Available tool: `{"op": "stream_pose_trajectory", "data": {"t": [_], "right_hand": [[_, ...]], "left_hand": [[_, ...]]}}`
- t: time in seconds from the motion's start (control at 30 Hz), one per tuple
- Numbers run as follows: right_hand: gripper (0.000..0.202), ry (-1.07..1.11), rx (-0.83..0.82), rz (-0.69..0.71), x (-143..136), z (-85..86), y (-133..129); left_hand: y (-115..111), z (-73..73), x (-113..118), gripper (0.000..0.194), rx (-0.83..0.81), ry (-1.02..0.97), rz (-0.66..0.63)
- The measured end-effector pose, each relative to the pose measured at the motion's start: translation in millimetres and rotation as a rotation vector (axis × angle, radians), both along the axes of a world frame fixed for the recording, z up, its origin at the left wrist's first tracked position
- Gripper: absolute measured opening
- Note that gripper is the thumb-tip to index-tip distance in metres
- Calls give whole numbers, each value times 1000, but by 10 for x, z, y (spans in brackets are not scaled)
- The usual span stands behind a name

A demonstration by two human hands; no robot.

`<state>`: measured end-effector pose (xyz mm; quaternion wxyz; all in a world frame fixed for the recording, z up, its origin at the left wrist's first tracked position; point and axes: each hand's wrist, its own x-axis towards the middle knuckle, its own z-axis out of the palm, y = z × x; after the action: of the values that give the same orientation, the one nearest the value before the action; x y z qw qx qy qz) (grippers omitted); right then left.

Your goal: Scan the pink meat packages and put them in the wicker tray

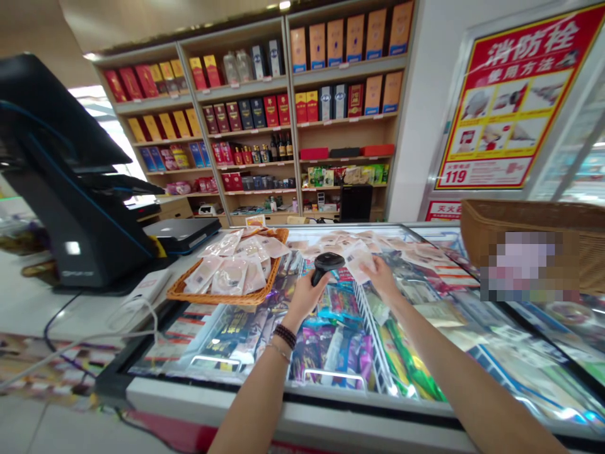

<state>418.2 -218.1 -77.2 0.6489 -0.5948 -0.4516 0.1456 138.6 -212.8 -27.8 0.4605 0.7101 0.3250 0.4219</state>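
My left hand [308, 299] is wrapped round the handle of a black barcode scanner [329, 260], its head turned to the right. Just beside the scanner's head, my right hand [380, 277] pinches a flat clear packet [359, 260] with a pale label. Both hands are above the glass top of a chest freezer [265, 384]. Left of them, an orange wicker tray [227, 299] is heaped with similar packets [232, 276]. More flat packets [420, 255] lie spread on the glass behind and to the right of my hands.
A black checkout terminal [80, 189] and a dark flat device [182, 232] stand on the counter at left, with a white cable [154, 309] looping near the freezer. A brown basket [472, 233] is at right. Shelves of boxes [258, 112] line the back wall.
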Motion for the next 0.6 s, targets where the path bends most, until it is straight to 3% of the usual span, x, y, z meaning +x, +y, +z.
{"op": "stream_pose_trajectory", "data": {"t": [0.23, 0.6], "right_hand": [[85, 1, -33, -11, 7, -30, -25], [66, 113, -38, 42, -6, 21, -44]], "left_hand": [[2, -24, 3, 51, 19, 17, -42], [-52, 46, -17, 53, -11, -22, -47]]}}
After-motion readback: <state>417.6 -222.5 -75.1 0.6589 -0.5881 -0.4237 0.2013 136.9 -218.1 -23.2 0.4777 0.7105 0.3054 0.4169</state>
